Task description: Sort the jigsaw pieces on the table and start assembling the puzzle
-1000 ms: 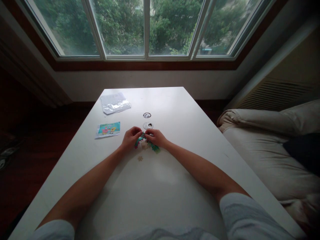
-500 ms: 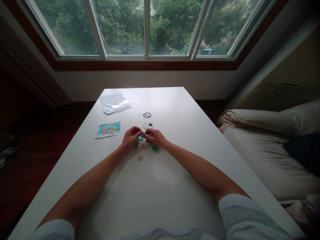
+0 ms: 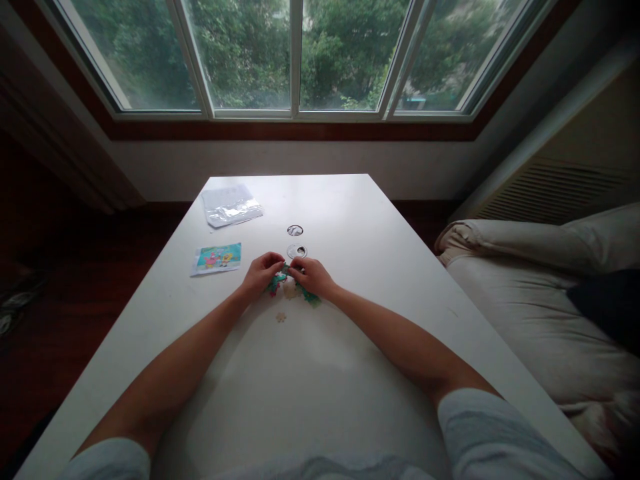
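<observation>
My left hand and my right hand meet at the middle of a white table. Both are curled, fingertips pinching a small cluster of green and red puzzle pieces that lies between them on the tabletop. A pale piece shows within that cluster. One loose tan puzzle piece lies alone just nearer to me. A small colourful cartoon picture card lies flat to the left of my left hand.
A clear plastic bag lies at the far left of the table. Two small round transparent discs sit just beyond my hands. A pale sofa stands close on the right. Windows run along the far wall.
</observation>
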